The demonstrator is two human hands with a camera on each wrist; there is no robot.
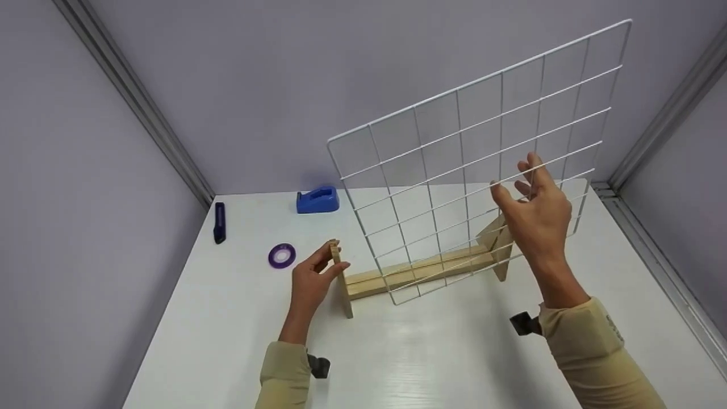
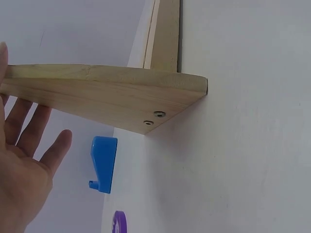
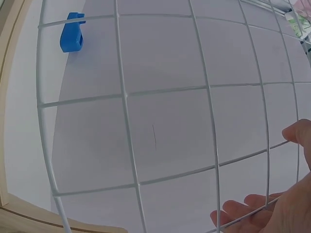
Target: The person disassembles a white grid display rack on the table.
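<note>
My left hand (image 1: 309,281) pinches the upper end of a wooden end board (image 1: 345,295), thumb on one side and fingers on the other. That board belongs to a wooden stand with a grooved crossbar (image 1: 420,274) and a second end board (image 1: 502,258) at the right. Two screw heads (image 2: 159,114) show low on the left board's outer face in the left wrist view. A white wire grid panel (image 1: 461,131) leans tilted above the stand, its left side lower. My right hand (image 1: 537,218) grips the grid's wires, its fingers (image 3: 238,213) reaching through them.
Toward the back of the white table (image 1: 397,352) sits a blue tape dispenser (image 1: 318,200). A purple tape roll (image 1: 281,255) lies left of the stand, and a dark blue box cutter (image 1: 220,222) lies near the left edge. Grey walls (image 1: 227,102) enclose the table.
</note>
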